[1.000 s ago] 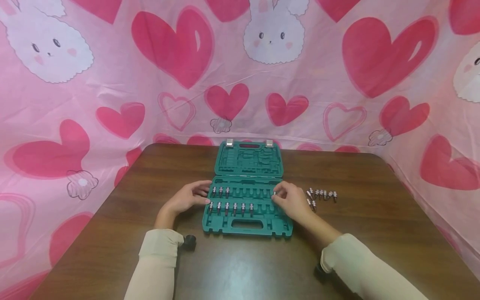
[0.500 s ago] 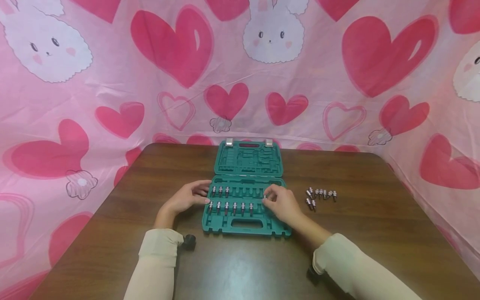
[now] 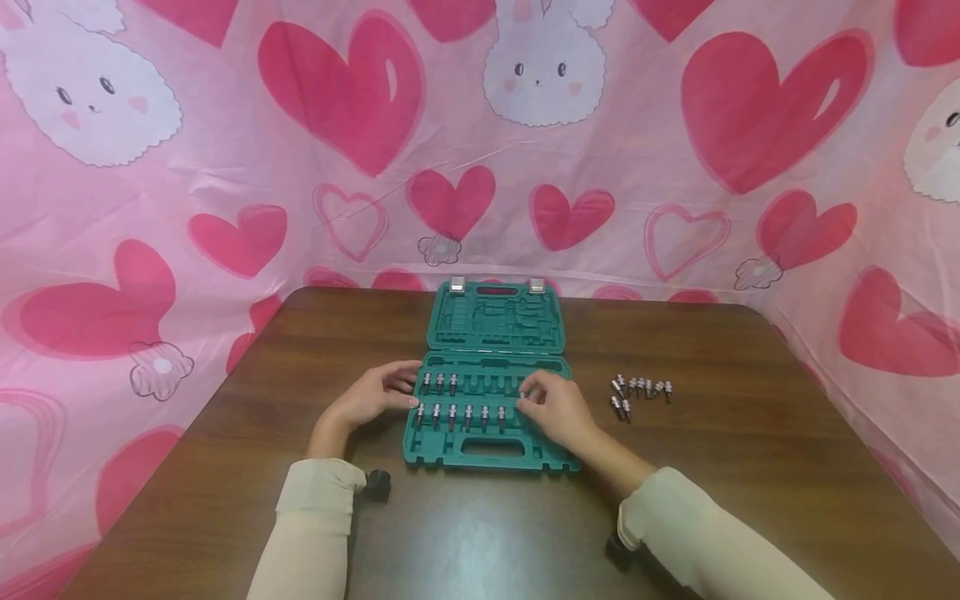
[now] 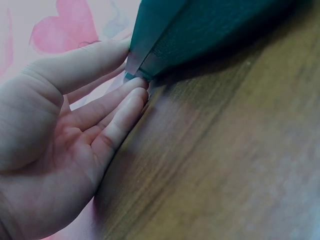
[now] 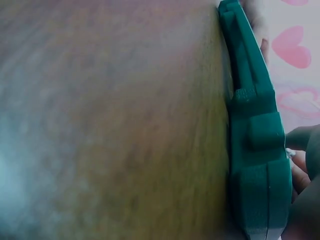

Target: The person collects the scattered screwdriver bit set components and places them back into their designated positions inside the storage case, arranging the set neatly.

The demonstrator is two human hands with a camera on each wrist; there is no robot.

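Note:
A green tool case lies open on the table, its lid tipped back. My left hand rests at the case's left edge; in the left wrist view its nearly straight fingers touch the side of the case. Over the upper row of slots, my right hand pinches a small silver bit socket between thumb and fingertips. Three bit sockets sit at the left of that row, and several more fill the lower row from the left. The right wrist view mostly hides the pinched piece.
Several loose bit sockets lie on the brown wooden table, right of the case. The case lid with two pale latches stands toward the back. Pink heart-patterned cloth hangs around the table.
My right hand has moved left over the case, from its right edge to the middle right of the upper row, still pinching the bit socket. The left hand stays where it was.

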